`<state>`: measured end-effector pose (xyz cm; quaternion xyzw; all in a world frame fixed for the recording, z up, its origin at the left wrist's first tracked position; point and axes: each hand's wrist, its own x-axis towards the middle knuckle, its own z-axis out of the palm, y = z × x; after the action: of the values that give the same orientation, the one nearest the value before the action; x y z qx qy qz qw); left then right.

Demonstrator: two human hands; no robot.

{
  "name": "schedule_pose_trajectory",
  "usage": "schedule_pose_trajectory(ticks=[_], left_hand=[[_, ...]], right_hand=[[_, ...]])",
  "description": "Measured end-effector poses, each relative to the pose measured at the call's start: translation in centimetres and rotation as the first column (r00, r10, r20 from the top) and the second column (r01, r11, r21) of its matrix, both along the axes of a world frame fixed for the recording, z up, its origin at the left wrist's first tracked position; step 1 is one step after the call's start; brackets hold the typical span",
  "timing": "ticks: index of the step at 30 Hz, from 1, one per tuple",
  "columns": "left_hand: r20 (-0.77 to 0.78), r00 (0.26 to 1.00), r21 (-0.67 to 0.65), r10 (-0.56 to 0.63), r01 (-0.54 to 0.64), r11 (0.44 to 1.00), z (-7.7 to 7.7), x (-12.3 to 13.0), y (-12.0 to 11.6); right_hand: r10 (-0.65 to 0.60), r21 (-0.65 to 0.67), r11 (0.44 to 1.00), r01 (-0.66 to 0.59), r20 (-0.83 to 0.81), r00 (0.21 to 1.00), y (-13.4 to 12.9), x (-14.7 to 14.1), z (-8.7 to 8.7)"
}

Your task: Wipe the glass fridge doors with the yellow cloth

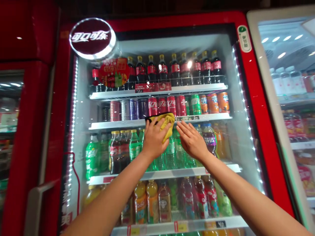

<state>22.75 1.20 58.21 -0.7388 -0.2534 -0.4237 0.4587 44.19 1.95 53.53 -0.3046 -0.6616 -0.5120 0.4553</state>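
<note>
My left hand (155,139) grips a yellow cloth (169,122) with a dark edge and presses it to the glass door (157,42) of a red drinks fridge. Just right of it, my right hand (193,141) rests with fingers extended, apparently against the same glass, and holds nothing. Behind the cloth, red cola cans (152,105) stand on the second shelf. Green bottles (170,152) show between my two forearms.
The red door frame (267,147) runs down the right side, and a grey handle (34,209) sticks out at lower left. A lit round sign (92,37) is at upper left. Another glass-fronted fridge (292,108) stands to the right.
</note>
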Motion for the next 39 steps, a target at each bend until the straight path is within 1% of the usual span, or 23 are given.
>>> schedule_pose_trajectory(ticks=[2,3,5,6,8,10,11,13,15,17,19,21,23,25,26,27,28,29,31,33,35,37,39], left_hand=[[-0.077,0.997,-0.002,-0.016,0.016,1.000,-1.2,-2.1,0.1],[-0.057,0.998,-0.001,-0.020,0.020,1.000,-1.3,-3.0,0.1],[0.078,0.997,0.007,-0.019,0.018,1.000,-0.1,-3.8,0.3],[0.175,0.985,0.013,-0.017,0.015,1.000,0.9,-3.6,0.4],[0.354,0.935,0.026,-0.016,0.007,1.000,3.1,-2.2,0.5],[0.421,0.907,0.036,-0.025,0.011,0.999,4.7,0.2,0.6],[0.410,0.911,0.038,-0.030,0.015,0.999,5.0,1.3,0.6],[0.336,0.941,0.044,-0.044,0.031,0.999,4.3,3.2,0.6],[0.212,0.976,0.048,-0.060,0.051,0.998,2.3,3.7,0.6],[0.077,0.994,0.048,-0.072,0.068,0.997,0.0,2.9,0.5],[-0.006,0.997,0.037,-0.074,0.074,0.997,-1.5,1.6,0.5],[0.036,0.997,0.023,-0.064,0.063,0.998,-1.4,0.7,0.3],[0.213,0.976,0.013,-0.052,0.050,0.999,0.3,1.3,0.2],[0.431,0.901,0.006,-0.047,0.049,0.999,2.7,3.4,0.0],[0.504,0.862,0.000,-0.045,0.052,0.999,3.6,4.9,-0.1],[0.533,0.845,-0.006,-0.044,0.055,0.998,4.2,6.5,-0.2],[0.520,0.853,-0.014,-0.043,0.060,0.998,4.4,7.9,-0.2],[0.481,0.876,-0.021,-0.045,0.062,0.998,4.2,9.2,-0.3],[0.334,0.941,-0.024,-0.056,0.067,0.997,2.6,10.5,-0.3],[0.148,0.986,-0.021,-0.071,0.075,0.997,0.4,10.2,-0.2],[0.005,0.997,-0.024,-0.079,0.079,0.997,-1.0,9.1,-0.2],[0.005,0.998,-0.017,-0.069,0.070,0.997,-1.2,8.3,-0.1],[0.151,0.987,0.015,-0.051,0.049,0.999,-0.4,8.9,-0.1]], right_hand=[[-0.010,0.021,1.000,0.011,-0.057,0.998,0.1,0.0,-0.2],[-0.023,0.029,0.999,0.026,-0.098,0.995,0.1,0.0,-0.2],[-0.056,0.040,0.997,0.064,-0.187,0.981,0.0,-0.1,-0.2],[-0.071,0.041,0.996,0.082,-0.222,0.972,0.0,-0.1,-0.2],[-0.093,0.036,0.994,0.106,-0.261,0.961,-0.1,-0.1,-0.2],[-0.092,0.037,0.994,0.105,-0.264,0.960,-0.1,0.0,-0.2],[-0.081,0.043,0.995,0.095,-0.261,0.962,-0.1,0.0,-0.2],[-0.040,0.070,0.996,0.061,-0.260,0.965,0.1,0.1,-0.1],[0.004,0.093,0.995,0.021,-0.260,0.966,0.4,0.2,-0.1],[0.040,0.099,0.995,-0.014,-0.266,0.963,0.6,0.3,-0.1],[0.059,0.079,0.996,-0.039,-0.266,0.962,0.7,0.5,0.0],[0.062,0.051,0.997,-0.051,-0.241,0.969,0.6,1.0,0.2],[0.053,0.020,0.999,-0.050,-0.172,0.984,0.3,1.9,0.5],[0.050,-0.009,0.999,-0.050,-0.063,0.997,-0.1,3.5,1.0],[0.054,-0.026,0.998,-0.054,0.000,0.999,-0.3,4.5,1.2],[0.061,-0.044,0.997,-0.058,0.060,0.996,-0.5,5.6,1.4],[0.065,-0.060,0.996,-0.059,0.109,0.992,-0.8,6.9,1.5],[0.065,-0.071,0.996,-0.056,0.141,0.988,-1.1,8.4,1.5],[0.045,-0.075,0.997,-0.034,0.146,0.988,-1.7,11.5,1.2],[0.007,-0.067,0.998,0.001,0.119,0.993,-2.3,14.7,0.4],[-0.031,-0.055,0.998,0.038,0.115,0.993,-2.8,17.4,-0.5],[-0.063,-0.044,0.997,0.069,0.131,0.989,-3.0,19.5,-1.2],[-0.079,-0.037,0.996,0.085,0.148,0.986,-2.9,20.7,-1.9]])
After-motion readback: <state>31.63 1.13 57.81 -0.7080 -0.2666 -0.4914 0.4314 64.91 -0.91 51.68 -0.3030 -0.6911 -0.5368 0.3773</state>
